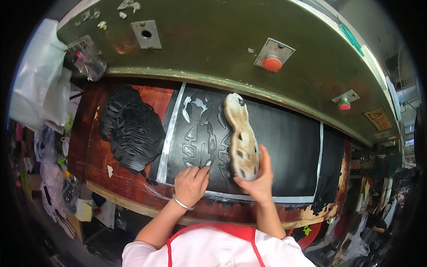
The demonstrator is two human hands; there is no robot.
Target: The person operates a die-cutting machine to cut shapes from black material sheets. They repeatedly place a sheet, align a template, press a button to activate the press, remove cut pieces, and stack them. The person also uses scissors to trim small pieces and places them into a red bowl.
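Observation:
My right hand (261, 180) grips the near end of a sole-shaped cutting die (242, 133), cream with brown stains and several holes through it. The die stands over a black sheet (284, 147), beside cut sole outlines (191, 138) where light shows through some gaps. My left hand (190, 184), with a bangle at its wrist, rests at the near end of those outlines. Its fingers are curled together against the sheet; whatever they pinch is too small to make out. Left of the sheet lies a heap of thin black cut pieces (133, 129).
A green machine beam (200, 44) spans the far side, carrying a red push button (272, 63) and a smaller pinkish one (344, 104). The worn red-brown board (120, 178) has a wooden front edge. Plastic bags (38, 75) hang at the left.

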